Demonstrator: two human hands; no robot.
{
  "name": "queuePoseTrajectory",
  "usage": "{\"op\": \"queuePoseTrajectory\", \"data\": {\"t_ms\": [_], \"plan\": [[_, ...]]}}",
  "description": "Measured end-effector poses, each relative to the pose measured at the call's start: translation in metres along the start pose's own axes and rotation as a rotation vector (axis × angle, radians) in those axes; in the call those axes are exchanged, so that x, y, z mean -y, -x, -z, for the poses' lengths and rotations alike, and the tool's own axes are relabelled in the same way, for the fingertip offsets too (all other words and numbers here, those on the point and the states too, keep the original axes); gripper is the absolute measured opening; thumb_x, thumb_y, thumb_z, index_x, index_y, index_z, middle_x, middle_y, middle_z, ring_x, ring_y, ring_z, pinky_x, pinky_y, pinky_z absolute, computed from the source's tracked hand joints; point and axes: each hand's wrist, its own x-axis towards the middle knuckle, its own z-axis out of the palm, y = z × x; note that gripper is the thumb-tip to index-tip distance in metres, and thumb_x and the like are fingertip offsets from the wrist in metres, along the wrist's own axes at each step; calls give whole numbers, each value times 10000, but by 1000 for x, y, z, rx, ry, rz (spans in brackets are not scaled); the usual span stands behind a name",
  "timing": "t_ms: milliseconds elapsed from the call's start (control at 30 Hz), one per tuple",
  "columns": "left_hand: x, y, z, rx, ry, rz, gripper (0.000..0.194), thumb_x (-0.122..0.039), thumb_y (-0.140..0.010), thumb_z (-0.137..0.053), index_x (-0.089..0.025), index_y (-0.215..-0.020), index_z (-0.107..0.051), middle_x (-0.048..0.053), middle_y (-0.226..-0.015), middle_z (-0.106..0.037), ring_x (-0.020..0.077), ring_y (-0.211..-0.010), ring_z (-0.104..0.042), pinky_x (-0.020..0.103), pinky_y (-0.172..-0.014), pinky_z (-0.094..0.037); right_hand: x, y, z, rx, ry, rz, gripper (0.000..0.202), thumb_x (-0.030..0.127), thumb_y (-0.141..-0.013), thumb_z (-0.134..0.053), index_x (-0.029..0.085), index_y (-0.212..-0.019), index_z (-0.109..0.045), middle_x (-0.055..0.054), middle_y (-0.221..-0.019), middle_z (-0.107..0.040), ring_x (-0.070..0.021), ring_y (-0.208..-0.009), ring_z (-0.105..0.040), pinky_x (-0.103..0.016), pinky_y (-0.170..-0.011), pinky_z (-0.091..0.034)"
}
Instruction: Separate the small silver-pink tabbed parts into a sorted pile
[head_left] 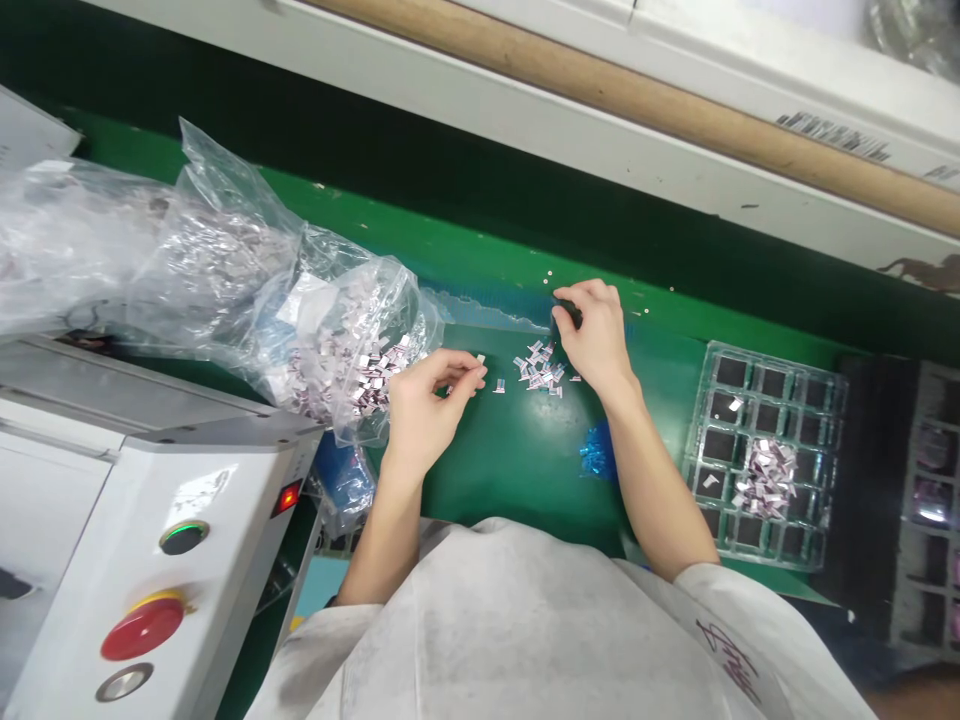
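Observation:
My left hand [431,405] is closed in a pinch, with a small pale flat piece [481,359] at the fingertips. To the right, my right hand [598,335] curls its fingers around a small black object [568,313], whose kind I cannot make out. Just below and left of that hand lies a loose pile of small white-and-pink flat pieces [541,370] on the green mat [510,460]. One single piece [500,386] sits apart, between the left hand and the pile. Next to my right forearm is a heap of tiny blue bits [596,450].
Clear plastic bags [225,250] full of similar pieces bulge at the left. A clear compartment tray [709,400] with a heap of pieces stands at the right. A grey machine panel [225,530] with a red button [144,627] occupies the lower left. A shelf edge [600,110] crosses the back.

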Motion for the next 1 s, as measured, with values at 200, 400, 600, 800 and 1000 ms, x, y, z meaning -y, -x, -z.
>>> {"op": "queuePoseTrajectory", "data": {"t_ms": [200,400,600,800,1000], "plan": [[-2,4,-16,26,207,68,132,-307,-930,-848,-205,-1004,-806,24,-887,-842,188,-792,-836,308,-796,-690,-2,2,2,-12,-65,-38,169,172,-981,-639,226,-1066,-775,-141,-1165,-709,-331,-1084,-667,-554,-954,-618],[0,4,-25,37,226,70,126,-292,-914,-851,-213,-994,-794,15,-888,-837,185,-791,-834,302,-777,-689,-2,1,3,-25,-62,-27,225,136,-955,-655,245,-1120,-762,-114,-1133,-731,-314,-1060,-678,-527,-935,-618],[1,4,-30,35,265,72,183,-247,-890,-866,-226,-1052,-782,8,-921,-837,170,-800,-832,281,-774,-682,-4,0,2,-23,-65,-21,175,163,-961,-652,252,-1047,-775,-111,-1131,-731,-314,-1059,-679,-524,-925,-619],[-1,2,-36,35,263,93,196,-275,-874,-871,-224,-1040,-781,17,-908,-837,181,-776,-826,308,-772,-692,4,3,7,-63,-126,-8,146,136,-943,-627,256,-920,-708,-86,-1059,-731,-278,-995,-686,-484,-903,-615],[1,0,-39,28,265,142,251,-315,-874,-856,-218,-1092,-777,29,-916,-847,195,-778,-833,336,-799,-711,37,21,29,-63,-325,58,75,206,-970,-655,247,-930,-704,-103,-1187,-736,-270,-1122,-710,-418,-858,-601]]}}
